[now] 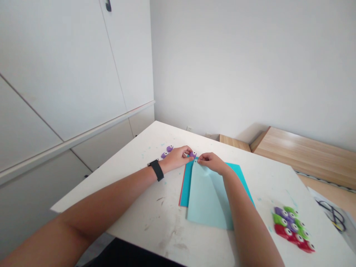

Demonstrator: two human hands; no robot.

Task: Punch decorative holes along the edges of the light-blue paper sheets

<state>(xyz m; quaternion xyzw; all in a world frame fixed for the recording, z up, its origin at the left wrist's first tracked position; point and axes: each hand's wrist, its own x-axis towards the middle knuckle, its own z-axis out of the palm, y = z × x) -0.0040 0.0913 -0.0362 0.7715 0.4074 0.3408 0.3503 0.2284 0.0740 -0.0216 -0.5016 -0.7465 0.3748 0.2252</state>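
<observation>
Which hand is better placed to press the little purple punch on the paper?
Probably the left hand: its fingers grip the purple punch at the far edge of the light blue paper. The right hand pinches that edge beside it.

Left hand (175, 158) mostly hides a purple punch (193, 154); right hand (213, 162) overlaps the pale sheet (207, 198).

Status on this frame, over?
Left hand grip on purple punch at far edge of light blue sheet. Right hand pinches that edge. Two more purple punches lie beyond, apart.
</observation>
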